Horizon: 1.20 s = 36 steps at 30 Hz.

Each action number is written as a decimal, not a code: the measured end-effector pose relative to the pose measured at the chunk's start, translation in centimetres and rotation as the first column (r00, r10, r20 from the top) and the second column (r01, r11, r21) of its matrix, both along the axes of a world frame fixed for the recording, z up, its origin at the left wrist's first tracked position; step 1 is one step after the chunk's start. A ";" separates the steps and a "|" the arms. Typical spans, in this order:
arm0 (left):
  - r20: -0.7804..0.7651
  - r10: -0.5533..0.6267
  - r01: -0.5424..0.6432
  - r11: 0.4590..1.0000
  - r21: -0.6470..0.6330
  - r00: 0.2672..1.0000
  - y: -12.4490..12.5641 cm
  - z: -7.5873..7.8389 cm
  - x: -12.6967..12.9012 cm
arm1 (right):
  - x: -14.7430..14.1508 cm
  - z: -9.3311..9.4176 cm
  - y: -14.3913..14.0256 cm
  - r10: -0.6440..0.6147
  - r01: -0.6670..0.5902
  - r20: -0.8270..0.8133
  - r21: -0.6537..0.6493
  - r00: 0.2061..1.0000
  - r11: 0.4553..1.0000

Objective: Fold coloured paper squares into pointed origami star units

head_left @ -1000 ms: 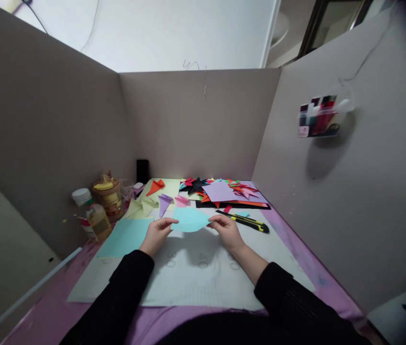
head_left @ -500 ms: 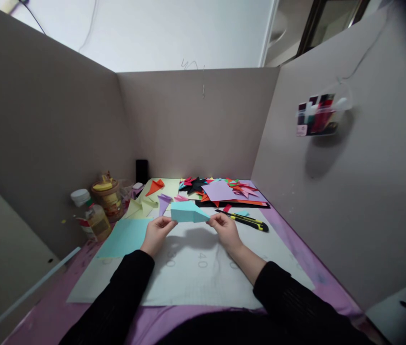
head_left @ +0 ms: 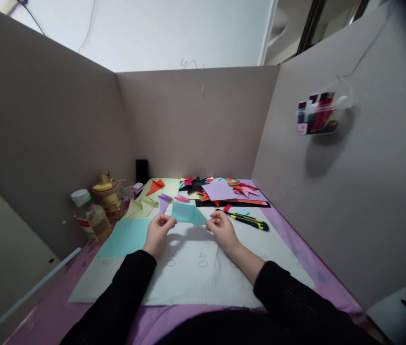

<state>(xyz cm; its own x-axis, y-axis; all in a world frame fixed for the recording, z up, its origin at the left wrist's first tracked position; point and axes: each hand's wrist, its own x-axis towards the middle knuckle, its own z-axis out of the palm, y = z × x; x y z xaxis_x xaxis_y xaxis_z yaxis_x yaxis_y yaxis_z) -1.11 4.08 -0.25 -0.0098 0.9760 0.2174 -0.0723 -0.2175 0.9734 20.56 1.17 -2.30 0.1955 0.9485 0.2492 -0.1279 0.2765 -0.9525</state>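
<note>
A partly folded light-blue paper (head_left: 184, 212) is held up above the white mat (head_left: 188, 282), its right end creased to a point. My left hand (head_left: 159, 232) pinches its lower left corner between thumb and fingers. At the pointed right end, my right hand (head_left: 222, 230) has its thumb and fingertips closed on the tip. A flat light-blue sheet (head_left: 126, 238) lies on the mat to the left of my left hand. Beyond my right hand rests a yellow and black utility knife (head_left: 248, 220).
Behind the hands lie a purple folded paper (head_left: 164, 202), an orange one (head_left: 155, 187) and a heap of coloured paper stars (head_left: 197, 184) under a lilac sheet (head_left: 219, 190). A glue bottle (head_left: 97, 220) and a brown cup (head_left: 108, 196) stand left. Grey partitions (head_left: 196, 124) enclose the table.
The folded paper has tilted, its pointed right end dipping and its faces turning more toward me. Fingers of my right hand have shifted slightly at the tip. My left hand keeps its corner.
</note>
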 end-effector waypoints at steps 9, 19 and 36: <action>0.281 -0.184 0.216 0.973 -0.087 0.942 -1.5 -0.6 2.9 | -3.1 0.9 -0.1 0.022 -0.023 -0.026 -0.029 0.999 0.999; 0.402 -0.228 0.305 0.943 -0.136 0.886 -2.2 0.1 3.9 | -5.9 0.2 -1.3 0.085 -0.086 0.107 0.011 0.991 0.996; 0.457 -0.148 0.247 0.955 -0.166 0.877 -1.7 -0.1 3.6 | -5.4 -0.7 -1.0 0.145 -0.136 0.122 -0.077 0.982 0.988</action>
